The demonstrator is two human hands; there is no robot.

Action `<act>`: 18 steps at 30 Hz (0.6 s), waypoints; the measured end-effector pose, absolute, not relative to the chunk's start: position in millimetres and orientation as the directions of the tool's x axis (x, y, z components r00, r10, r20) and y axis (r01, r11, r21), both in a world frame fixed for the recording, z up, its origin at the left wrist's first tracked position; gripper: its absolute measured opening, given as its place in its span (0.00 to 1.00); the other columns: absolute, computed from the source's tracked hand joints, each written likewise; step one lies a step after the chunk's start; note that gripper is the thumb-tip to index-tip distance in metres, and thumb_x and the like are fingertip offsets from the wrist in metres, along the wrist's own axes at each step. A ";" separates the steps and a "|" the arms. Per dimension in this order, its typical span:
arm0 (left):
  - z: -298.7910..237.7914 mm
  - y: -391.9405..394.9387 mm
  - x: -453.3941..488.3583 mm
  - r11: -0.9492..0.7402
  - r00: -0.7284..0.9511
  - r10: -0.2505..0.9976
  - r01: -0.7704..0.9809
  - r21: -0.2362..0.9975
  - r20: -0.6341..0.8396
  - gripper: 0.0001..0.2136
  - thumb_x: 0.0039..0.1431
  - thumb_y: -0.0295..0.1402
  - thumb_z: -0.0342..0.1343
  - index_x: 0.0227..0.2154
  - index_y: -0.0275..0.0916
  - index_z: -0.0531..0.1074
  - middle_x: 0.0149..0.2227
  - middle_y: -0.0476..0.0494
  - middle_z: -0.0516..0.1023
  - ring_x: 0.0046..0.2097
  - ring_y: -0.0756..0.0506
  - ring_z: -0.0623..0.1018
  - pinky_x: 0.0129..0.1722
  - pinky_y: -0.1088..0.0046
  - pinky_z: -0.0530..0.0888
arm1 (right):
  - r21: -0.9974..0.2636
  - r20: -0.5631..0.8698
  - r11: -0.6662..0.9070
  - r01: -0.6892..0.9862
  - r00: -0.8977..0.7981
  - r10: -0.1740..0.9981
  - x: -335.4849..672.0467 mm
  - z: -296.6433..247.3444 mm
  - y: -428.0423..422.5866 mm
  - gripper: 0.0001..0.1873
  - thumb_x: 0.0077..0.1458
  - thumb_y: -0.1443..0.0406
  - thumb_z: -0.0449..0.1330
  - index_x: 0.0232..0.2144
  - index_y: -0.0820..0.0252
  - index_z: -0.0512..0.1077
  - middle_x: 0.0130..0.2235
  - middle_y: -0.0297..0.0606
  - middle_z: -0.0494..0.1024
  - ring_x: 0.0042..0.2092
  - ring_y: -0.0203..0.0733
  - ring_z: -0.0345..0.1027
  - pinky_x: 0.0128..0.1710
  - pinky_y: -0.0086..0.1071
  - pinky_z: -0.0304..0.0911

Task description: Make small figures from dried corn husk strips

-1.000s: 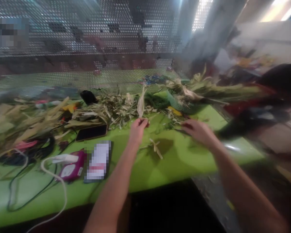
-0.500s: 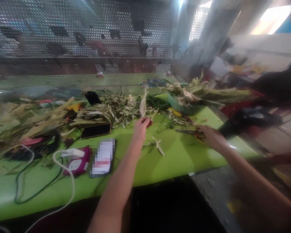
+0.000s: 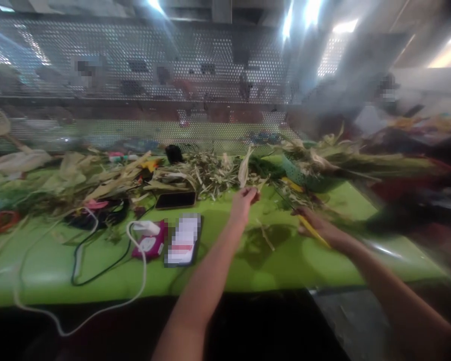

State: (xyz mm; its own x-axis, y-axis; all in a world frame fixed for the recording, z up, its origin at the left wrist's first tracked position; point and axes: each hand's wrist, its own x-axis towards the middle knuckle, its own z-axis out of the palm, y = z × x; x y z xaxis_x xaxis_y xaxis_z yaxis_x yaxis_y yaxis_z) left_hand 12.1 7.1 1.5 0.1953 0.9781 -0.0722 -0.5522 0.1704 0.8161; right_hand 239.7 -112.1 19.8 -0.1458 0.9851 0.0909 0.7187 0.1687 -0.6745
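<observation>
Green table (image 3: 293, 273), left hand (image 3: 244, 201) pinching pale leaf (image 3: 244, 173), right hand (image 3: 323, 225) closer than before, gripping yellow tool (image 3: 315, 234)

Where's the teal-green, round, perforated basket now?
Head view: the basket sits right of centre on the glossy green tabletop, beyond the bare right hand, with pale, dry, leafy husks in it.

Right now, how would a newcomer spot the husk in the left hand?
Start at the green table. Mid-table, before the heap of dry strips, is the left hand. The husk rises from it: one broad, pale blade pointing up, unlike the tangled strips.
</observation>
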 end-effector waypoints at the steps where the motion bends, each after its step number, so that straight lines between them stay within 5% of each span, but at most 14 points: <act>1: 2.4 5.8 12.5 0.173 0.200 0.977 -0.561 0.809 -0.070 0.17 0.38 0.40 0.70 0.26 0.35 0.74 0.24 0.49 0.76 0.28 0.53 0.74 0.37 0.73 0.70 | -0.674 0.068 0.162 0.721 -0.158 0.985 234.2 21.8 -110.1 0.31 0.51 0.45 0.60 0.50 0.58 0.68 0.44 0.45 0.77 0.42 0.51 0.72 0.41 0.39 0.68; 18: -2.5 -0.4 20.6 0.112 0.213 0.977 -0.455 0.883 -0.014 0.15 0.46 0.42 0.66 0.28 0.34 0.74 0.25 0.48 0.77 0.27 0.52 0.74 0.37 0.71 0.70 | -0.610 0.154 0.192 0.769 -0.122 0.981 184.7 21.3 -82.0 0.21 0.55 0.48 0.59 0.42 0.56 0.72 0.33 0.37 0.78 0.33 0.43 0.69 0.31 0.32 0.63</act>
